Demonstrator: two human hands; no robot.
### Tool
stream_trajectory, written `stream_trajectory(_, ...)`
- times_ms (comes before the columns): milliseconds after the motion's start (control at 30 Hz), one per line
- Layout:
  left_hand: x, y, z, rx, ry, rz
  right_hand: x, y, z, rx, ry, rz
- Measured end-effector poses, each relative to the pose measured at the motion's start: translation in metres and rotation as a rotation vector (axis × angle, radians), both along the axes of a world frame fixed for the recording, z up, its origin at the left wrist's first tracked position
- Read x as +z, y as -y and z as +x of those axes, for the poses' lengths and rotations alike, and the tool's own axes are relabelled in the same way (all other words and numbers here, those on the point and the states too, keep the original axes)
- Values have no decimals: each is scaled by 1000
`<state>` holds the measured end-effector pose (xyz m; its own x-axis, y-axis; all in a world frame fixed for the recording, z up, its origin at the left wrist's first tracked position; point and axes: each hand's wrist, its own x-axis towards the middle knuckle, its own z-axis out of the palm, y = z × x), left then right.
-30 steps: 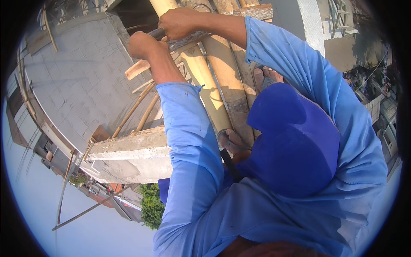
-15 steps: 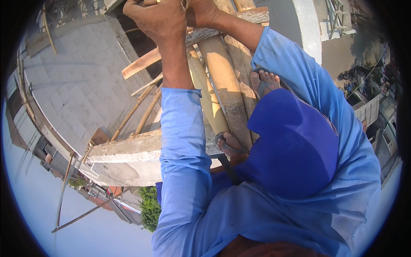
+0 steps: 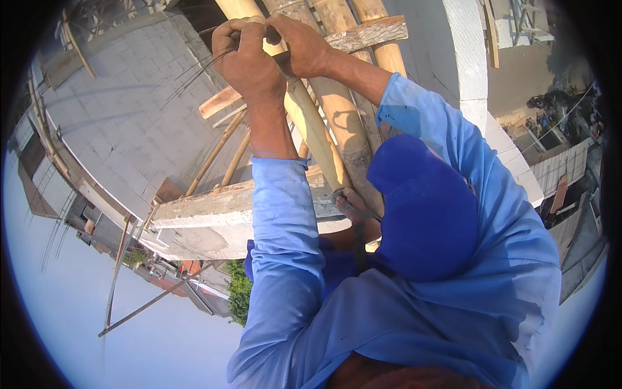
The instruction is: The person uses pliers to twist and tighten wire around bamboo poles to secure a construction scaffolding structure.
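My left hand [image 3: 251, 70] is closed, its thumb and forefinger pinched. Thin dark wires [image 3: 194, 76] stick out from its outer side, so it appears to grip them. Right beside it, my right hand [image 3: 303, 49] is closed too, its fingertips close to those of the left. A dark edge shows under the right palm, and what that hand holds is hidden. Both hands are above bamboo poles [image 3: 342, 117] and a rough wooden crosspiece [image 3: 368, 35]. A pale, peeled-looking pole [image 3: 312, 133] runs beneath them toward my sandalled foot [image 3: 353, 206].
I am high up on the bamboo poles. A grey block wall [image 3: 129, 110] stands to the left, with a concrete ledge [image 3: 207, 211] nearer me. A white-edged wall [image 3: 468, 58] rises on the right. Roofs [image 3: 567, 175] lie far below, and thin poles [image 3: 152, 305] jut out at lower left.
Both hands now appear lower in the picture, and the view has shifted. The wires at my left hand have come into sight. My other foot is now hidden behind my blue-clad knee.
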<state>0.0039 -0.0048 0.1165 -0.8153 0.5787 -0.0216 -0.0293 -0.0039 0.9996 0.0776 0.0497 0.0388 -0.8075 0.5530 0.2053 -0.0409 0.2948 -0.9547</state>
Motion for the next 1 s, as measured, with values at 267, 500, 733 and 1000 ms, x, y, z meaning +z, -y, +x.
stream_trajectory(267, 26, 12, 76, 630, -56, -394, 5, 13, 33, 148, -37, -43)
stream_trajectory(500, -7, 63, 2, 878, 504, -325, 16, 22, -17, 629, 625, 115)
stream_trajectory(733, -35, 57, -54, 1101, 534, -301, 0, 39, -14, 216, 182, 574)
stream_trajectory(1000, 36, 29, 47, 472, -47, -396, 9, 4, 18, 107, -1, 186)
